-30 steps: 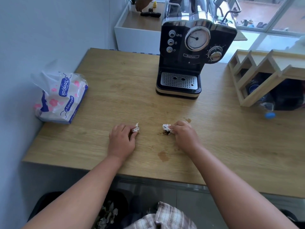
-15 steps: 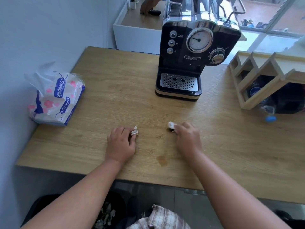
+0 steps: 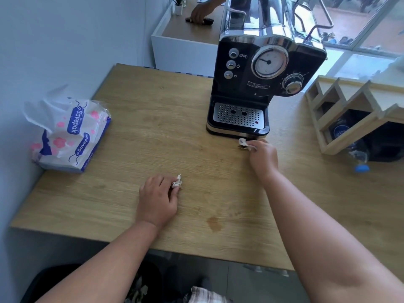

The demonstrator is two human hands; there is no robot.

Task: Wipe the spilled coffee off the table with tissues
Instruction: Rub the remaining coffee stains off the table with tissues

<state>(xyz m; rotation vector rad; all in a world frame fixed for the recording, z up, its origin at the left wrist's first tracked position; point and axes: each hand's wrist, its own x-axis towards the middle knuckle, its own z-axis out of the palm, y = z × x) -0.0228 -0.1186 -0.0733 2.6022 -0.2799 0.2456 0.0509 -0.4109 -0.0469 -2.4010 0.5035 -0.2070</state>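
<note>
The right hand (image 3: pixel 262 157) pinches a stained tissue wad (image 3: pixel 243 143) on the surface (image 3: pixel 153 136), touching the front base of the coffee machine (image 3: pixel 258 84). The left hand (image 3: pixel 158 199) clamps a second tissue wad (image 3: pixel 177 182), well nearer than the machine; a coffee stain (image 3: pixel 214 223) lies nearer still

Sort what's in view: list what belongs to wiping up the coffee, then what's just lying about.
For the job: left hand, its tissue wad, right hand, its stained wad, coffee stain, tissue pack, table.

Lying about: coffee machine, wooden rack, bottle.
</note>
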